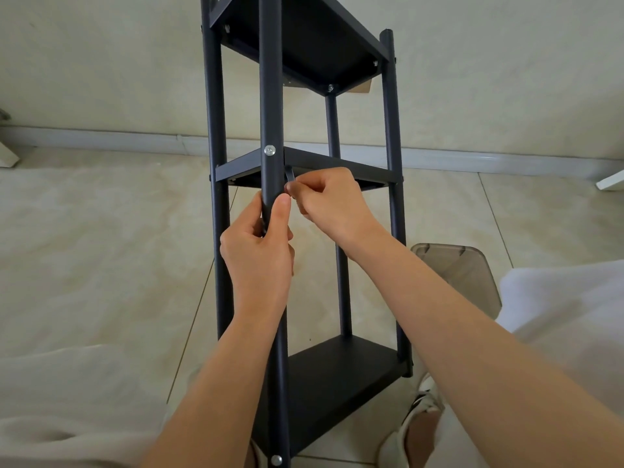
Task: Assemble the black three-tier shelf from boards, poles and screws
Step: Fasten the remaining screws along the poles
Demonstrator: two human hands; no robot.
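Poles (270,79) and boards (324,163) fence narrow gaps; floor (101,248) open.

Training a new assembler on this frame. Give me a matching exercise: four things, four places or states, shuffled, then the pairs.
Things:
1. left hand
2. right hand
3. silver screw head
4. smoky clear plastic lid

States:
A. lies on the tiled floor
B. grips the front pole
C. sits in the pole at middle-board level
D. pinches a small dark tool

Pairs: 1-B, 2-D, 3-C, 4-A

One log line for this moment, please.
left hand grips front pole | right hand pinches hex key | middle board
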